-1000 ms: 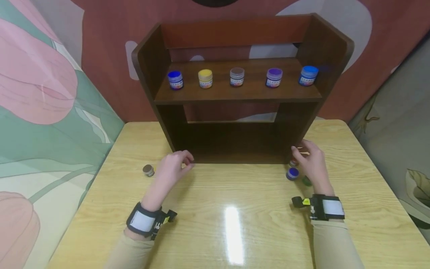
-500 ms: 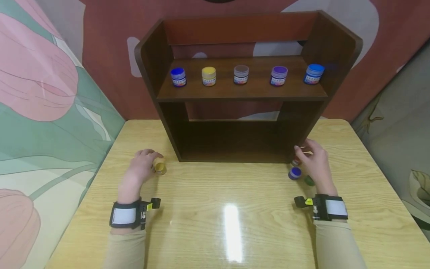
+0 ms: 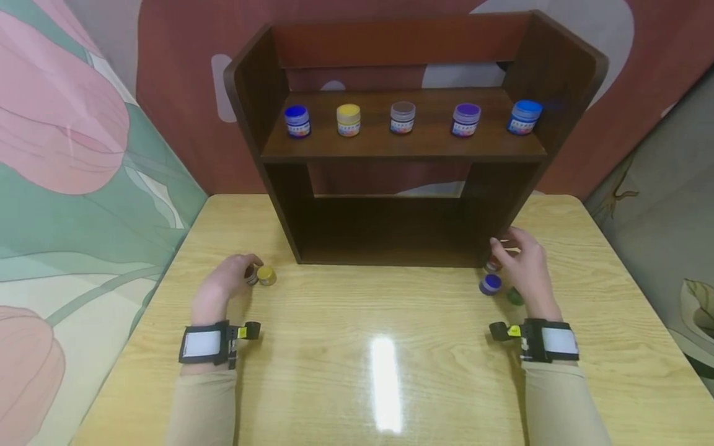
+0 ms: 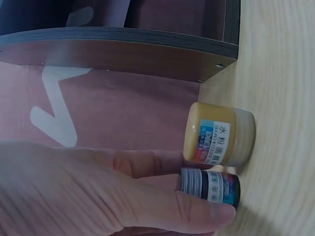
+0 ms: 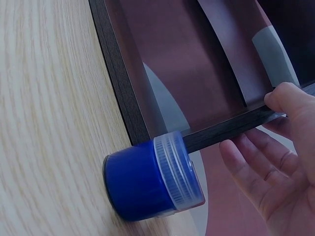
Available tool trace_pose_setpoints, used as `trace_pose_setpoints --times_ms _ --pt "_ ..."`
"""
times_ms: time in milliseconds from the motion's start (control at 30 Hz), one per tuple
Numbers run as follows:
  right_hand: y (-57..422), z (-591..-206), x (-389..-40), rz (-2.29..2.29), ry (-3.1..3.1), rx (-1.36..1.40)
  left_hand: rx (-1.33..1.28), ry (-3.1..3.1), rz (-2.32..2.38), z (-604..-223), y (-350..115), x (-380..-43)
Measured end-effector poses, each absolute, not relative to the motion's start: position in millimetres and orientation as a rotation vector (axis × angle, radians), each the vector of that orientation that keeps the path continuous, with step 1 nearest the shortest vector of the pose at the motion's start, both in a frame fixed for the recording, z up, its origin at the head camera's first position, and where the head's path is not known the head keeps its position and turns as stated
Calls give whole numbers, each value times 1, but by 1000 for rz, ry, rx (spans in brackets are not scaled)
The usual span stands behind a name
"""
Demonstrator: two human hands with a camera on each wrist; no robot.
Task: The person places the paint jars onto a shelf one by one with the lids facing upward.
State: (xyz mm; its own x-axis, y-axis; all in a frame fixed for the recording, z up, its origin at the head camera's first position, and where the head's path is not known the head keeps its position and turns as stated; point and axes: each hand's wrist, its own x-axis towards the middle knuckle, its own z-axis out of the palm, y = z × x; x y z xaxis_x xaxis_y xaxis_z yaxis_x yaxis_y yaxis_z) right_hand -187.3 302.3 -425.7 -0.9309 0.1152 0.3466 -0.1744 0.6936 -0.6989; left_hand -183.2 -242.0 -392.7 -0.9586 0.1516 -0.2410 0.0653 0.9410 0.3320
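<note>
My left hand (image 3: 222, 282) is at the table's left side, thumb and fingers on either side of a small dark paint jar (image 4: 214, 186) with a clear ribbed lid. Right beside that jar stands a yellow paint jar (image 4: 216, 135). My right hand (image 3: 523, 263) pinches the lower right side panel of a dark brown wooden shelf (image 3: 398, 157), thumb on the front edge and fingers outside. Near that hand a blue paint jar (image 5: 142, 182) stands on the table. A red-brown jar (image 3: 493, 265) and a green jar (image 3: 515, 296) are partly hidden by the hand.
Several jars stand in a row on the upper board: dark blue (image 3: 297, 122), yellow (image 3: 348, 120), grey-brown (image 3: 402, 118), purple (image 3: 465, 119) and light blue (image 3: 524, 117). The light wood table (image 3: 329, 347) meets patterned walls at the back and sides.
My left hand has moved left from the shelf's lower left corner to the dark jar. The yellow jar, out of sight one second ago, now shows. My right hand stays at the shelf.
</note>
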Motion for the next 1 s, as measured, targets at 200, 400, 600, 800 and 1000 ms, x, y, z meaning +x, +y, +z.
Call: trace_pose_setpoints --times_ms 200,400,600,800,1000 --pt "301 -424 -187 1090 -2528 49 63 2816 524 -396 -244 -186" --pt "302 -425 -187 1078 -2534 46 87 2870 550 -393 -247 -185" --pt "302 -426 -188 1084 -2537 41 196 2981 606 -379 -248 -179" --pt "302 -425 -188 1098 -2527 54 318 3067 620 -366 -245 -173" --pt "302 -425 -187 1095 -2557 29 383 3126 628 -357 -240 -169"
